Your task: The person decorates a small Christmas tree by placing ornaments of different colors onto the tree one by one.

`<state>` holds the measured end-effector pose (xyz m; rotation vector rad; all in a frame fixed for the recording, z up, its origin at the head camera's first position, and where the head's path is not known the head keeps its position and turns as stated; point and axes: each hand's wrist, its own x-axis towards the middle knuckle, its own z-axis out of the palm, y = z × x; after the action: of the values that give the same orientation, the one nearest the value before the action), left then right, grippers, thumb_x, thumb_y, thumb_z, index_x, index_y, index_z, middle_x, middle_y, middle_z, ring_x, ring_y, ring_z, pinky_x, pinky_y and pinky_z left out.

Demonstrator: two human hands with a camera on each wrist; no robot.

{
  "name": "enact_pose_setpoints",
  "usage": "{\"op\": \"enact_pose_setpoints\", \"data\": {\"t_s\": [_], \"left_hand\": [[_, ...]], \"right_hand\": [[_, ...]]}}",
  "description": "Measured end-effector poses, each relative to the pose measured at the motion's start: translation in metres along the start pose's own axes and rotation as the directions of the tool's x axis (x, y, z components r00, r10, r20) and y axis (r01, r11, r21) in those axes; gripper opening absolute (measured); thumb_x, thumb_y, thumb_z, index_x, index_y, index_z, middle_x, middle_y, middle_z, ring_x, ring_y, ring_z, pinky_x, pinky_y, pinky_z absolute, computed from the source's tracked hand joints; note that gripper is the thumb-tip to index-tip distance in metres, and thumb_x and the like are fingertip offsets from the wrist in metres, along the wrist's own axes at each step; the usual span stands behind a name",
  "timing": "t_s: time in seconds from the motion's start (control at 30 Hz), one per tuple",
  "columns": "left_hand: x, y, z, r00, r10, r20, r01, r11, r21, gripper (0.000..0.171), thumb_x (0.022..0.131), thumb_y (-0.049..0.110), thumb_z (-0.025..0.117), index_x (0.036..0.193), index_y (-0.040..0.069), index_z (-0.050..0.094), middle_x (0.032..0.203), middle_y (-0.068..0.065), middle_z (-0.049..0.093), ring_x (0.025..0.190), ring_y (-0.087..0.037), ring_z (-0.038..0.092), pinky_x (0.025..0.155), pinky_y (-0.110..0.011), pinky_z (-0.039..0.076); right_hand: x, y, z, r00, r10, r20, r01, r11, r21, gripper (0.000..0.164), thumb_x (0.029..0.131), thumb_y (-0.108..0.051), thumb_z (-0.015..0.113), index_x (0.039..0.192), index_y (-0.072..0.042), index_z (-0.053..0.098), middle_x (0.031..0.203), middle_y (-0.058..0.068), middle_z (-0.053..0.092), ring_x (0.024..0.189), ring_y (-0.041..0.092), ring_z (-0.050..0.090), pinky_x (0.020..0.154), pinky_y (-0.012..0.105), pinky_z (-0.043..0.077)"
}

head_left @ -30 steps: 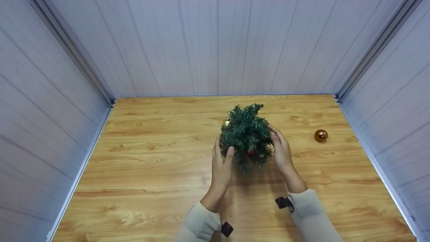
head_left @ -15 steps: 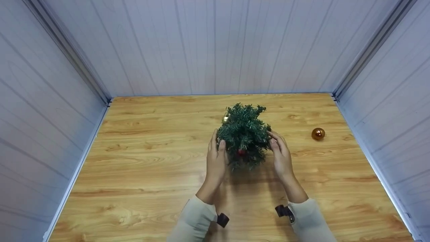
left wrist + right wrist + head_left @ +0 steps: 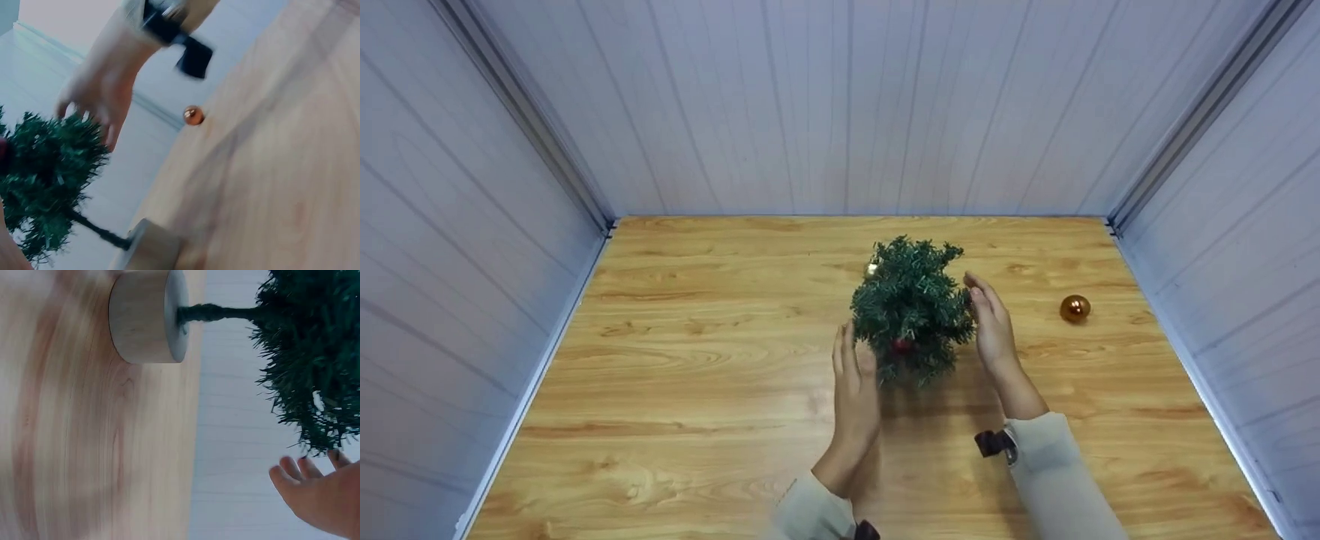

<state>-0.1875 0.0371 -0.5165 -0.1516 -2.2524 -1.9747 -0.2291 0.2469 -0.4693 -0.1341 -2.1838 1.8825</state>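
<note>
A small artificial Christmas tree (image 3: 913, 292) stands upright between my hands. Its round, light wood-coloured base (image 3: 143, 318) shows in the wrist views, while foliage hides it from the head camera. Low on the near side hangs a red bauble (image 3: 901, 345), and a gold bauble (image 3: 872, 268) sits at the upper left. My left hand (image 3: 856, 401) is at the tree's lower left, fingers extended, fingertips right at the branches. On the other side, my right hand (image 3: 996, 334) has its fingers along the outer needles; in the right wrist view they are relaxed and slightly bent.
A shiny copper-orange bauble (image 3: 1075, 308) lies on the wooden tabletop (image 3: 682, 360), to the right of the tree. Pale panelled walls (image 3: 840, 112) close in the back and both sides. Dark wrist cameras (image 3: 995, 443) stick out inward from the sleeves.
The tree has turned slightly, its red bauble shifting left. Both hands held its sides earlier; now they have eased outward, the left one also drawing back toward me.
</note>
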Motion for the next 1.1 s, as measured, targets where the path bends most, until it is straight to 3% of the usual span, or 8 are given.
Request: {"op": "enact_pose_setpoints", "data": {"t_s": [0.13, 0.3, 0.53, 0.73, 0.9, 1.1], "left_hand": [[-0.005, -0.003, 0.004, 0.998, -0.049, 0.033, 0.048, 0.999, 0.025, 0.060, 0.106, 0.043, 0.035, 0.159, 0.024, 0.016, 0.165, -0.005, 0.007, 0.139, -0.035, 0.041, 0.093, -0.054, 0.050], [0.000, -0.005, 0.007, 0.998, -0.066, 0.023, 0.066, 0.997, 0.028, 0.060, 0.106, 0.045, 0.032, 0.160, 0.024, 0.014, 0.165, -0.009, 0.004, 0.138, -0.036, 0.042, 0.096, -0.054, 0.048], [0.010, -0.009, 0.003, 1.000, -0.016, 0.002, 0.016, 1.000, 0.011, 0.056, 0.108, 0.034, 0.030, 0.158, 0.014, 0.019, 0.165, -0.008, 0.008, 0.144, -0.037, 0.031, 0.107, -0.058, 0.036], [0.022, -0.014, -0.007, 0.999, 0.039, -0.003, -0.039, 0.999, -0.027, 0.051, 0.109, 0.035, 0.027, 0.158, 0.022, 0.022, 0.163, -0.005, 0.019, 0.144, -0.034, 0.031, 0.110, -0.058, 0.033], [0.031, -0.017, -0.016, 0.998, 0.064, 0.027, -0.064, 0.998, 0.010, 0.051, 0.108, 0.040, 0.024, 0.157, 0.026, 0.024, 0.161, -0.005, 0.026, 0.143, -0.034, 0.034, 0.109, -0.059, 0.034], [0.039, -0.019, -0.030, 0.996, 0.082, 0.046, -0.084, 0.995, 0.044, 0.053, 0.108, 0.045, 0.020, 0.156, 0.026, 0.030, 0.159, -0.006, 0.032, 0.142, -0.033, 0.037, 0.111, -0.058, 0.032]], "right_hand": [[-0.004, 0.002, 0.004, 0.998, 0.046, 0.032, -0.046, 0.999, -0.002, 0.049, 0.109, -0.025, 0.033, 0.149, 0.002, 0.035, 0.151, 0.020, 0.040, 0.142, 0.031, 0.033, 0.120, 0.043, 0.018], [-0.011, -0.001, 0.009, 0.999, 0.041, 0.029, -0.041, 0.999, -0.019, 0.047, 0.109, -0.026, 0.034, 0.147, 0.000, 0.040, 0.149, 0.019, 0.043, 0.143, 0.031, 0.033, 0.120, 0.044, 0.019], [-0.025, -0.002, 0.015, 0.998, 0.060, 0.020, -0.059, 0.998, -0.037, 0.048, 0.108, -0.027, 0.035, 0.147, 0.000, 0.038, 0.152, 0.019, 0.038, 0.144, 0.034, 0.030, 0.119, 0.048, 0.018], [-0.038, -0.001, 0.020, 0.999, 0.052, -0.002, -0.052, 0.999, 0.010, 0.044, 0.108, -0.020, 0.037, 0.145, 0.003, 0.041, 0.149, 0.021, 0.041, 0.141, 0.034, 0.034, 0.118, 0.048, 0.024], [-0.049, -0.003, 0.020, 0.995, 0.100, 0.013, -0.101, 0.994, 0.051, 0.044, 0.107, -0.018, 0.037, 0.146, 0.004, 0.039, 0.151, 0.022, 0.037, 0.142, 0.035, 0.034, 0.114, 0.051, 0.030], [-0.060, -0.005, 0.023, 0.990, 0.127, 0.055, -0.130, 0.989, 0.069, 0.045, 0.107, -0.017, 0.040, 0.146, 0.003, 0.038, 0.150, 0.020, 0.039, 0.139, 0.030, 0.038, 0.110, 0.038, 0.038]]}}
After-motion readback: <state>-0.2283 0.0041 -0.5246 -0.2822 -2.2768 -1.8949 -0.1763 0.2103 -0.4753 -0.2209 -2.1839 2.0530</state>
